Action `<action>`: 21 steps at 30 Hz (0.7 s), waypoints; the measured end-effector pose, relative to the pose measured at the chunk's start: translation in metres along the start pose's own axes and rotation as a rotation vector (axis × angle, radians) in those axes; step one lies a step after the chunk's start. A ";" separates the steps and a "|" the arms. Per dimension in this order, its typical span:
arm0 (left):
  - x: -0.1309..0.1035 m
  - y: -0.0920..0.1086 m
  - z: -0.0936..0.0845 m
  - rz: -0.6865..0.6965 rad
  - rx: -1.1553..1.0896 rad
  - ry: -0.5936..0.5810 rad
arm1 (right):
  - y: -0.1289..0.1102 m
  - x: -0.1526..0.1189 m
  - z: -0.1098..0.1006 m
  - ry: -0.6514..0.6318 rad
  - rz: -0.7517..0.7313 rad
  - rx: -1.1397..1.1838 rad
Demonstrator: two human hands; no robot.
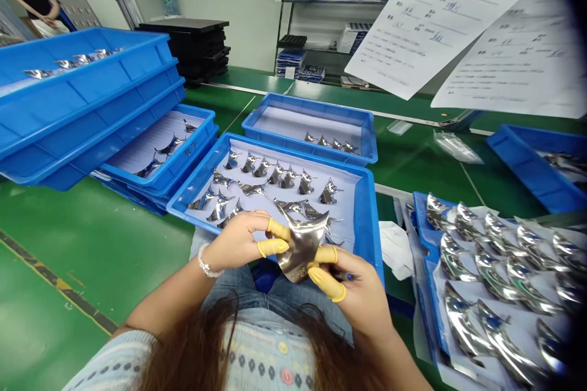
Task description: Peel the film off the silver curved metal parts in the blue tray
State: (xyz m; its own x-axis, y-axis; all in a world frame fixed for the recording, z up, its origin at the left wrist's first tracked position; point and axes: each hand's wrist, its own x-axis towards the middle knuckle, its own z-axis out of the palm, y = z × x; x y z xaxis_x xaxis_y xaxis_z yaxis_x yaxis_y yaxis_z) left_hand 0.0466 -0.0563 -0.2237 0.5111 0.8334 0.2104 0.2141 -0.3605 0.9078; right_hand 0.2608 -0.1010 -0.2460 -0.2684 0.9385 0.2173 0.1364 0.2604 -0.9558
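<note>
A shiny curved metal piece (302,244) with pointed corners is held up over the front edge of a blue tray (373,214). My left hand (245,238), with yellow finger cots on thumb and finger, pinches its left edge. At its lower right, my right hand (355,290), also in yellow finger cots, grips the same piece. A dark pen-like stick with a blue end (349,277) lies against the right hand; most of it is hidden. Similar metal pieces (288,177) stand in rows on white lining inside the tray.
Behind is another blue tray (309,153) with several pieces. Stacked blue trays (92,116) stand at left. More curved pieces (499,281) fill a tray at right, beside a crumpled white cloth or paper (395,250). Printed sheets (440,18) hang at upper right. A person (46,9) is far left.
</note>
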 end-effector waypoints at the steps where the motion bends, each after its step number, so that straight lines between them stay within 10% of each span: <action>1: 0.000 -0.002 0.001 -0.052 -0.043 -0.005 | 0.003 0.000 0.001 0.001 0.051 0.061; 21: 0.014 -0.032 0.039 -0.493 -0.981 0.076 | 0.001 0.007 0.016 -0.088 0.371 0.725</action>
State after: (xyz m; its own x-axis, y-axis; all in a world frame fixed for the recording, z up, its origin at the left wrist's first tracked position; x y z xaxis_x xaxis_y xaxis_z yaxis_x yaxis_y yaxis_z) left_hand 0.0795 -0.0493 -0.2636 0.4911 0.8304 -0.2631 -0.3909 0.4800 0.7853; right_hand 0.2441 -0.0976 -0.2482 -0.4046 0.9059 -0.1254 -0.4115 -0.3028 -0.8596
